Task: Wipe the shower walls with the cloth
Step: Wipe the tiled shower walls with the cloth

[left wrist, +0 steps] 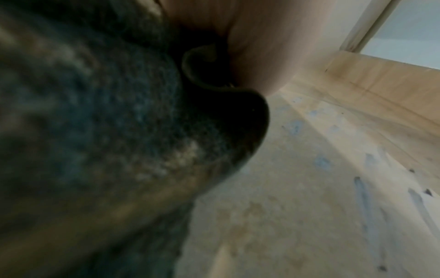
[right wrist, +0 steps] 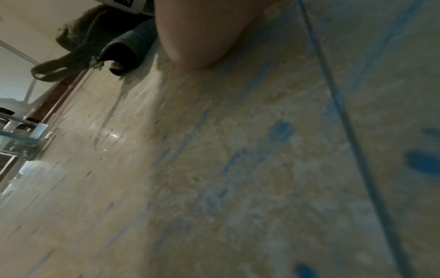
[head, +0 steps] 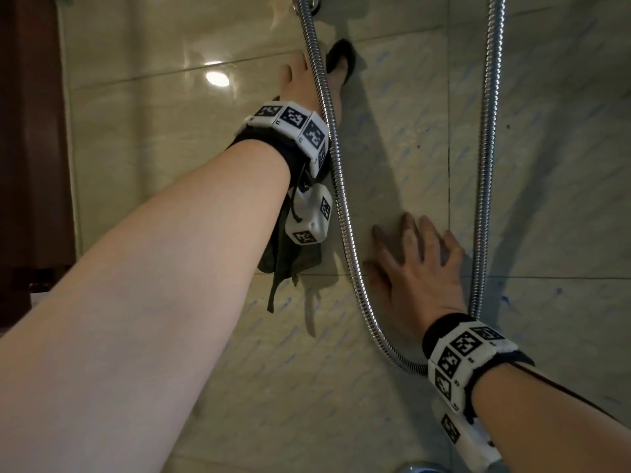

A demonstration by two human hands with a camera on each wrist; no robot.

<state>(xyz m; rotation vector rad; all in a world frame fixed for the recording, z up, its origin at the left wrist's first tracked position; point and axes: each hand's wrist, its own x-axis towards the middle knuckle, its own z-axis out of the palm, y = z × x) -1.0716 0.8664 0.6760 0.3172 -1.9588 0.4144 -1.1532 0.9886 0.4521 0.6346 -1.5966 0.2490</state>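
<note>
The cloth (head: 338,59) is lying high on the tiled wall (head: 392,131), pressed there under the left hand (head: 300,80), with a loose tail hanging down below the wrist. It is looking like soft, limp terry that will be folding and bunching easily, so it is probably best worked with a flat palm over its middle rather than by a corner. Whether the left fingers are curling into it or lying flat, I cannot tell, since they are hidden. The right hand (head: 415,268) is bracing lower down, its fingers (head: 408,230) spread wide and holding nothing. A metal shower hose (head: 336,165) is looping between the two hands, crossing the wiping path; it will likely be snagging the cloth unless pushed aside.
</note>
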